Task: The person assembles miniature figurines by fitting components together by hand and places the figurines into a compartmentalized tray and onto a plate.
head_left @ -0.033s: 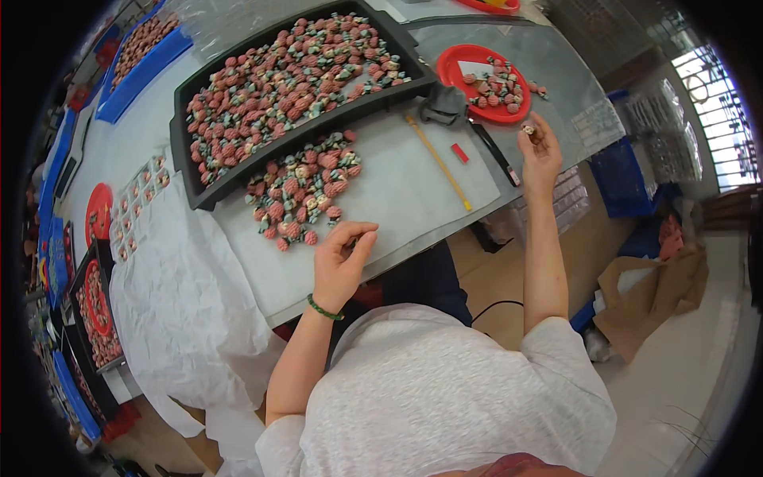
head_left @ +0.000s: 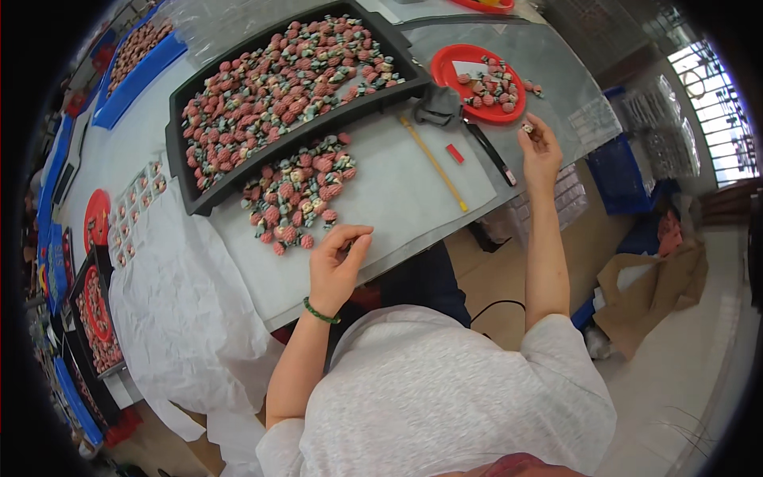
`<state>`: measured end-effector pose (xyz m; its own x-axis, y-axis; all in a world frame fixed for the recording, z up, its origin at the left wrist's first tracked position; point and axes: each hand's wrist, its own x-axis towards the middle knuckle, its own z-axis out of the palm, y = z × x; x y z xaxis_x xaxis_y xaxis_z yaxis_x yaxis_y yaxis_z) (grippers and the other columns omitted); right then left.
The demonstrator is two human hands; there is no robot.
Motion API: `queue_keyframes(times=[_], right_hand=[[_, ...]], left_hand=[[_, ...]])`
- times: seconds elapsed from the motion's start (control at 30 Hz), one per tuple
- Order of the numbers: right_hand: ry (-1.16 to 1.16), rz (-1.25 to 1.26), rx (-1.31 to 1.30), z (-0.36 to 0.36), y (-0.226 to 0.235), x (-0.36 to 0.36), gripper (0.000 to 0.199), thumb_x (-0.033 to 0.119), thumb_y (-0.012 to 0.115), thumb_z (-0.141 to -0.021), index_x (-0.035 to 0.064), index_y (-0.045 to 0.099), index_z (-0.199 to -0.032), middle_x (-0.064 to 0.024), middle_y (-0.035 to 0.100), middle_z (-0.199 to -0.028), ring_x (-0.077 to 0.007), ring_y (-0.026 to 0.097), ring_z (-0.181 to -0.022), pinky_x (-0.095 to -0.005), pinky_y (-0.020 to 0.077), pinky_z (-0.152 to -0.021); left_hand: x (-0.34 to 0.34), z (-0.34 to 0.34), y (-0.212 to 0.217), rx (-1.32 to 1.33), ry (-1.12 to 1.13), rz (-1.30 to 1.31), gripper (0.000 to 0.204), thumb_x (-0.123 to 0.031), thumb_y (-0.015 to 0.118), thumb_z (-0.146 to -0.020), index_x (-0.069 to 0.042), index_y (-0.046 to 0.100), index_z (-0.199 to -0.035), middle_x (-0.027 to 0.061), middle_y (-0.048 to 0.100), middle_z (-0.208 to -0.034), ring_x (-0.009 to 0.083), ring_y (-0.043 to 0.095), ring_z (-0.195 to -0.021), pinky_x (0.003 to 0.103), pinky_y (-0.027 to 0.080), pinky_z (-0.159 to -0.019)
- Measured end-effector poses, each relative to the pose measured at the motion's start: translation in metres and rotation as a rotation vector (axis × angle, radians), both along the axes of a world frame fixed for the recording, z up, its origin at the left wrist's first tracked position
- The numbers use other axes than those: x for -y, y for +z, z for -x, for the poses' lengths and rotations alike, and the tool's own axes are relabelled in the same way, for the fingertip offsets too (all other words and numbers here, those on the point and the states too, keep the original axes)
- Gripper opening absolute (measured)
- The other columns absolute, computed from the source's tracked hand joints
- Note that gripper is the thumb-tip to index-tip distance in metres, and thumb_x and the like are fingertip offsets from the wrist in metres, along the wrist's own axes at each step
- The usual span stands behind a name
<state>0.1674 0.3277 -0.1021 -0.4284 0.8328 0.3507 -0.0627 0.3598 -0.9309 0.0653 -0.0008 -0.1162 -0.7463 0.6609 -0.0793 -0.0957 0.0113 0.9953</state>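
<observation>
L hand (head_left: 338, 262) rests on the pale sheet-covered worktop (head_left: 397, 191), fingers (head_left: 355, 235) curled in, tips pressed together; whether they pinch a piece, can't tell. It sits just near of the loose pile of small red-pink strawberry-shaped pieces (head_left: 298, 193), nearest pieces just beside the fingertips, not clearly touching.

R hand (head_left: 540, 147) raised at far right, thumb + forefinger pinching one small pale-red piece (head_left: 527, 126), just near of the round red plastic plate (head_left: 477, 82).

Counts: pile approx. 40+ pieces, too many for exact count; long black plastic tray (head_left: 191, 171) far of pile holds well over 100 of the same; red plate approx. 15 pieces. 1 thin yellow stick (head_left: 435, 164), 1 small red block (head_left: 455, 153), 1 black pen-like tool (head_left: 491, 154), all btw. the two hands. 1 green bead bracelet (head_left: 319, 313) on L wrist.

Far left: blue plastic tray (head_left: 135, 75) w/ more red pieces; clear blister sheet (head_left: 135, 207) at left edge. Brown cardboard box (head_left: 648, 290) on floor, right.
</observation>
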Motion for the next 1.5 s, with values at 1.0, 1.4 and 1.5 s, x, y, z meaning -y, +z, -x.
queue_keyframes(times=[1.0, 1.4, 1.5], right_hand=[[-0.046, -0.150, 0.179, -0.043, -0.038, -0.110, 0.031, -0.001, 0.060, -0.078, -0.0002, 0.056, -0.109, -0.0091, 0.060, -0.103, -0.0146, 0.058, -0.095, -0.0254, 0.0480, -0.081], [-0.081, -0.113, 0.199, -0.036, -0.031, -0.100, 0.025, 0.005, 0.055, -0.084, -0.0008, 0.056, -0.109, -0.0087, 0.062, -0.100, -0.0126, 0.058, -0.092, -0.0231, 0.0450, -0.081], [-0.083, -0.097, 0.205, -0.036, -0.031, -0.101, 0.024, 0.006, 0.054, -0.085, 0.0000, 0.057, -0.108, -0.0082, 0.062, -0.100, -0.0121, 0.058, -0.092, -0.0229, 0.0449, -0.081]], left_hand=[[0.004, 0.003, 0.001, 0.069, -0.006, -0.047, 0.012, -0.004, 0.057, -0.083, 0.002, 0.061, -0.094, 0.0011, 0.054, -0.086, 0.0045, 0.046, -0.067, 0.017, 0.037, -0.057], [0.004, 0.002, 0.001, 0.057, -0.001, -0.040, 0.012, -0.004, 0.057, -0.084, 0.002, 0.061, -0.094, 0.0006, 0.054, -0.085, 0.0045, 0.046, -0.066, 0.017, 0.037, -0.057], [0.004, 0.002, 0.001, 0.061, -0.001, -0.040, 0.012, -0.004, 0.057, -0.084, 0.002, 0.061, -0.093, 0.0006, 0.054, -0.085, 0.0043, 0.046, -0.066, 0.017, 0.037, -0.056]])
